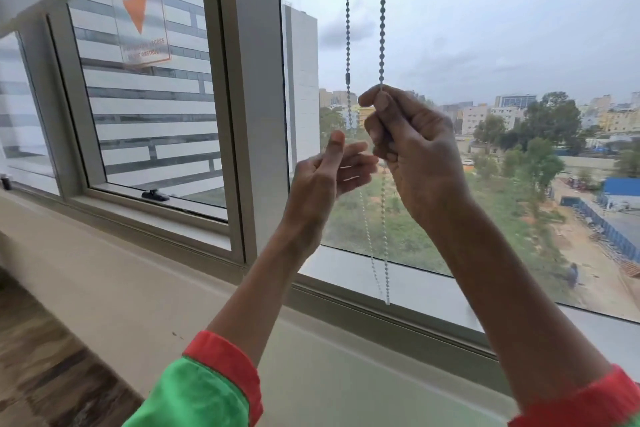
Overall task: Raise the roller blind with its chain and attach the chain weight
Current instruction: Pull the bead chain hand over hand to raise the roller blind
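A white bead chain (pixel 382 17) hangs in two strands in front of the window glass. My right hand (pixel 412 146) is closed around the right strand, thumb and forefinger pinching it at the top of the fist. The left strand (pixel 347 10) carries a small connector (pixel 348 77) and passes behind my left hand (pixel 329 172), which is open, fingers apart, just left of the right hand. The chain's loop end (pixel 386 298) dangles near the window's lower frame. No blind fabric and no chain weight are in view.
A beige window sill (pixel 138 288) runs below the glass. The thick window post (pixel 256 97) stands just left of the chain. A side pane with a black latch (pixel 155 196) and an orange triangle sticker (pixel 135 10) is at the left.
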